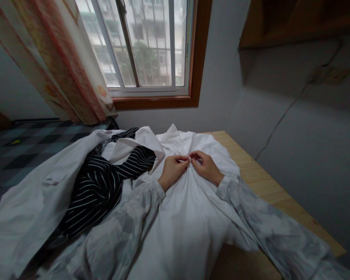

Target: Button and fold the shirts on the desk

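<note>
A white shirt point(181, 233) is spread over the wooden table, with its collar point(172, 131) toward the window. My left hand point(174, 169) pinches the front of the shirt from the left, thumb and fingertips together. From the right, my right hand point(205, 166) pinches the same spot, its fingertips almost touching the left ones. Folds fan out from where the cloth is gathered. Any button between the fingertips is too small to make out. To the left of my hands lies a black cloth with white stripes point(96, 186), partly wrapped in another white garment point(43, 198).
The wooden table point(268, 194) shows along the right, against the wall. At the left is a dark checked surface point(26, 155). A window point(146, 50) with a curtain point(67, 58) stands ahead. A shelf point(297, 27) and a cord point(282, 116) are at the right.
</note>
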`<state>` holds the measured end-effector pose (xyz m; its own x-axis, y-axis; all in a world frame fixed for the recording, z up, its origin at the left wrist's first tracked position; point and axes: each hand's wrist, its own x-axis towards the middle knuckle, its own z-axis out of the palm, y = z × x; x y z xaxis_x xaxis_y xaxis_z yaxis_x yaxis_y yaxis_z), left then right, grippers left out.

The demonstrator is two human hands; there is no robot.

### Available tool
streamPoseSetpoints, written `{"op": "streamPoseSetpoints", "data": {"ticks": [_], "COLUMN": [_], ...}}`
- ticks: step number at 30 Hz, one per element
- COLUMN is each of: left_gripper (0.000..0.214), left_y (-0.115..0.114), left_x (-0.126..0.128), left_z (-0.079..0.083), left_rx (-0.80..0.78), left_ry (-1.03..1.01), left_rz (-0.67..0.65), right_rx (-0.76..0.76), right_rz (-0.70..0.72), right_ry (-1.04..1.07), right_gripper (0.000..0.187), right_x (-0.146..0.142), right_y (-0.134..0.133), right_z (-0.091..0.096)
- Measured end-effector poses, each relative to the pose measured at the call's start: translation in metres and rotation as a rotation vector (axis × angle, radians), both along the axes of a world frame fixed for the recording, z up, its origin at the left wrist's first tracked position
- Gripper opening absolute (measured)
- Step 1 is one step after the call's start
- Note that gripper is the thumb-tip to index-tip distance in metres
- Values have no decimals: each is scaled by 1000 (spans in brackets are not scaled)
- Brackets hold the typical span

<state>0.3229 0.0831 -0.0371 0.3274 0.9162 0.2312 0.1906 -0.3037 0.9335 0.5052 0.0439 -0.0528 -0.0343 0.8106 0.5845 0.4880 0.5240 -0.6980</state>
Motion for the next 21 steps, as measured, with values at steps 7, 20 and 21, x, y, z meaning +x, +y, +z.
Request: {"op": "streamPoseSetpoints", "data": {"ticks": [7, 20, 21], "left_gripper": [22, 31, 31], "left_y": [6, 11, 10], "left_x": [1, 1, 1], "left_z": [-4, -10, -10], "left_rx": [-71, -8, -1], "left_ry": [-102, -90, -89], "left_rz": [-30, -134, -141], "right_rx": [13, -78, -89], "right_rz": [-56, 44, 44], "right_ry": [-6, 48, 51], "right_gripper": [11, 26, 27], "right_x": [3, 8, 9], "right_y": [1, 3, 3], "right_z": [-1, 0, -1]}}
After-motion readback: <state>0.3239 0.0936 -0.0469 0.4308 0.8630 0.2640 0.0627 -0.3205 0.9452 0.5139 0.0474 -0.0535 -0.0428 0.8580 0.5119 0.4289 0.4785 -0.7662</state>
